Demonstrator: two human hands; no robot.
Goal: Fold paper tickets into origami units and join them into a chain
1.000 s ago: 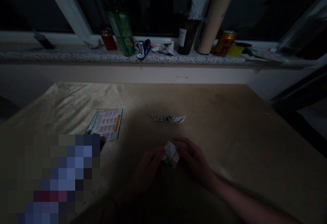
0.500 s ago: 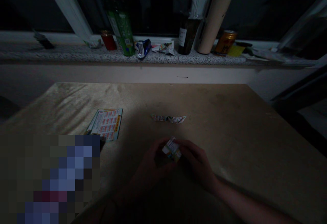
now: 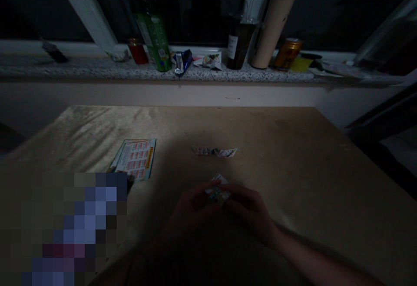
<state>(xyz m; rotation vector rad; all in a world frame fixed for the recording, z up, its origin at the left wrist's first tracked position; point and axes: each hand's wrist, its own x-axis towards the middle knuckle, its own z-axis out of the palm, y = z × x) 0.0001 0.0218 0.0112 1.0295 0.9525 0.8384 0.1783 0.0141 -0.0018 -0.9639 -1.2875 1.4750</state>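
Note:
Low in the middle of the head view, a small folded piece of printed paper (image 3: 219, 194) is pinched between both hands. My left hand (image 3: 195, 205) grips its left side, thumb below and fingers over the upper edge. From the right, my right hand (image 3: 249, 203) has its fingertips closed on the other side. Fingers cover much of the paper, and the light is dim. Just beyond the hands lies a bow-shaped folded paper strip (image 3: 224, 152), narrow at its middle and touched by neither hand.
Printed calendar-like cards (image 3: 138, 157) lie at left on the table (image 3: 276, 147). A blurred-out patch (image 3: 94, 216) hides the lower left. On the windowsill (image 3: 202, 75) stand a green container (image 3: 158, 42), a dark cup (image 3: 239, 44), a long tube (image 3: 276, 21), an orange can (image 3: 288, 54) and crumpled wrappers.
The left fingers have moved up over the paper's top edge, and the right fingers have shifted slightly inward. The paper is more covered and seems flatter now. The strip and cards stay put.

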